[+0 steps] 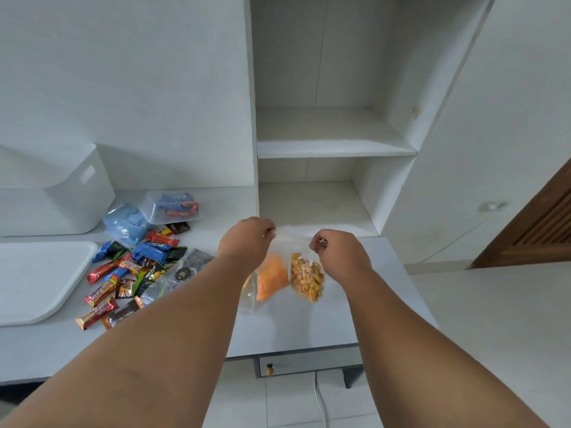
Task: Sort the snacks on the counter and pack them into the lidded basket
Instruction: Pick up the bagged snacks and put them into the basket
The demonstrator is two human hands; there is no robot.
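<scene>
The long white counter point(309, 329) runs across the view, its near left part covered by the person's left forearm. At its back left stands a tall white plastic basket point(61, 205) with a slot handle, cut off by the left edge; its inside cannot be seen. In front of it the flat white rounded lid point(40, 279) lies on the counter, also cut off at the left. Between the lid and the left forearm sprawls a loose pile of wrapped snack bars point(136, 267) in red, blue, black and brown; the arm hides its right side and most labels are too blurred to read. Behind the pile sit a clear bag of blue packets point(126, 223) and a small clear plastic tub point(173, 208) holding blue and orange wrappers. Centre, above the counter, hangs a clear plastic bag of tan square crackers point(307, 281). The left hand point(247, 239) and right hand point(336, 248) each pinch its top edge with curled fingers; that edge is barely visible against the white. Just beside it lies a clear bag of orange snacks point(272, 281), partly hidden by the left wrist.
</scene>
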